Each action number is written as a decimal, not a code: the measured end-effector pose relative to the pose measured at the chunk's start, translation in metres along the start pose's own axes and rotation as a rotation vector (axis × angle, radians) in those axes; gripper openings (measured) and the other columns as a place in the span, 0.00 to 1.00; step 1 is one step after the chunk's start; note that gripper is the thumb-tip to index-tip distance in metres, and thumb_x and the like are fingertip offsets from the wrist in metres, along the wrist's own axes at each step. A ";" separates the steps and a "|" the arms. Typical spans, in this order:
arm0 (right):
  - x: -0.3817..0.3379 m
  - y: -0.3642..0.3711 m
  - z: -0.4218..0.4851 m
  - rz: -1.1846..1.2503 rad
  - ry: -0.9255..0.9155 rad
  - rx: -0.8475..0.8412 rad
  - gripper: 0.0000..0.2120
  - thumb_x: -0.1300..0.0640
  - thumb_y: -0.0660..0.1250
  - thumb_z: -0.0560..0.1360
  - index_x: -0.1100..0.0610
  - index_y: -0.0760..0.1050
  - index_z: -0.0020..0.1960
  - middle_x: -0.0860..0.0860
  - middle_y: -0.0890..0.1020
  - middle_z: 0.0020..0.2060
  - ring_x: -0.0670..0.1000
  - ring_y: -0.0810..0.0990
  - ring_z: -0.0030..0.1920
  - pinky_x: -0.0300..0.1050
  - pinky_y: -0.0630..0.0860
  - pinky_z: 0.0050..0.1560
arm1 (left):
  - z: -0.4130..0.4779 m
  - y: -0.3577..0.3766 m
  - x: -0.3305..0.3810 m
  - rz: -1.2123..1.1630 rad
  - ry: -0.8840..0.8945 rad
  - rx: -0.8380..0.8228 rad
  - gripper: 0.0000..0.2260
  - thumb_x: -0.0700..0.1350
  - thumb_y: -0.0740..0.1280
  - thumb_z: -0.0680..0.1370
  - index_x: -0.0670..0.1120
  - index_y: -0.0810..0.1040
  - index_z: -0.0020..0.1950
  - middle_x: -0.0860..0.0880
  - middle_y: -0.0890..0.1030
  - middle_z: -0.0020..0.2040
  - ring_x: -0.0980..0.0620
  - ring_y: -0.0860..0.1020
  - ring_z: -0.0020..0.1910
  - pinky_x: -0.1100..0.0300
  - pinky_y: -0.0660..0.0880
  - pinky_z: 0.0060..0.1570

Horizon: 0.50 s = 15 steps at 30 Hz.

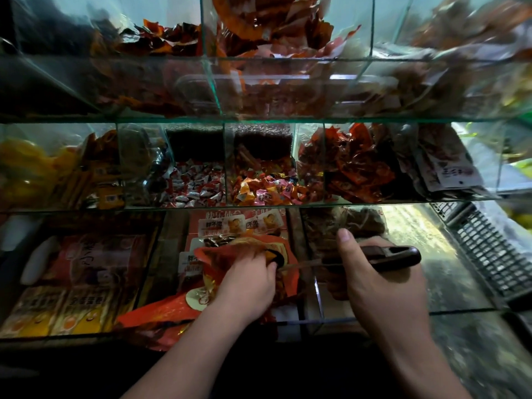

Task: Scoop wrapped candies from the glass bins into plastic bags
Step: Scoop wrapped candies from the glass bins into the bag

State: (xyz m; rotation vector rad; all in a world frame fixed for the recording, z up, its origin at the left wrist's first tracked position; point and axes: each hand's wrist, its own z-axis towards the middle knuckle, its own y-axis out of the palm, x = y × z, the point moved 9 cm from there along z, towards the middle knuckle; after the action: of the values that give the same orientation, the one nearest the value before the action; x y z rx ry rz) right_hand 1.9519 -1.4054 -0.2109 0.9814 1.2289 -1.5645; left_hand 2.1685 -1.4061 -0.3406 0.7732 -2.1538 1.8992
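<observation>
With left hand (248, 282), gripping bag (161, 312); with right hand (384, 283), grasping scoop (398, 255). Above, glass bins (259, 205) of candies (195, 182); floor (466, 355) lower right.

A sweet shop is shown. Tiered glass bins (224, 165) (three rows) are filled with wrapped candies (198, 182).

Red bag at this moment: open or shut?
Open, apparently: the left hand grips the rim of the red bag; the scoop in the right hand reaches its mouth.
</observation>
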 end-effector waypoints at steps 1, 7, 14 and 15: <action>-0.003 -0.005 -0.002 0.006 -0.005 0.006 0.23 0.40 0.70 0.76 0.59 0.77 0.35 0.58 0.81 0.27 0.58 0.82 0.28 0.58 0.79 0.28 | 0.000 -0.004 0.000 -0.020 0.009 0.048 0.17 0.55 0.55 0.84 0.47 0.76 0.64 0.47 0.78 0.61 0.46 0.75 0.60 0.50 0.72 0.62; -0.022 -0.016 -0.009 0.019 -0.055 -0.036 0.19 0.38 0.67 0.74 0.54 0.79 0.38 0.54 0.83 0.28 0.56 0.84 0.29 0.61 0.81 0.32 | -0.016 -0.019 -0.003 -0.157 0.053 0.259 0.19 0.52 0.54 0.85 0.48 0.74 0.72 0.51 0.75 0.66 0.51 0.71 0.67 0.51 0.69 0.69; -0.040 -0.020 -0.013 0.079 -0.119 -0.047 0.14 0.38 0.67 0.75 0.47 0.82 0.42 0.49 0.87 0.34 0.50 0.87 0.33 0.59 0.84 0.35 | -0.033 -0.043 0.001 -0.256 0.081 0.370 0.23 0.55 0.50 0.86 0.48 0.67 0.78 0.52 0.68 0.76 0.53 0.62 0.76 0.48 0.61 0.76; -0.042 -0.021 -0.013 0.103 -0.122 -0.051 0.14 0.37 0.67 0.76 0.47 0.82 0.43 0.49 0.87 0.35 0.51 0.88 0.35 0.59 0.85 0.36 | -0.033 -0.050 0.003 -0.261 0.089 0.385 0.24 0.56 0.49 0.85 0.49 0.67 0.78 0.53 0.67 0.77 0.54 0.60 0.77 0.48 0.59 0.77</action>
State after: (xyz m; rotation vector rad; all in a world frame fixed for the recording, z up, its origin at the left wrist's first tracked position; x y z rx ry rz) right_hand 1.9451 -1.3834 -0.1680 0.8894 1.1118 -1.4834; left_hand 2.1829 -1.3783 -0.2899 0.9591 -1.5638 2.1794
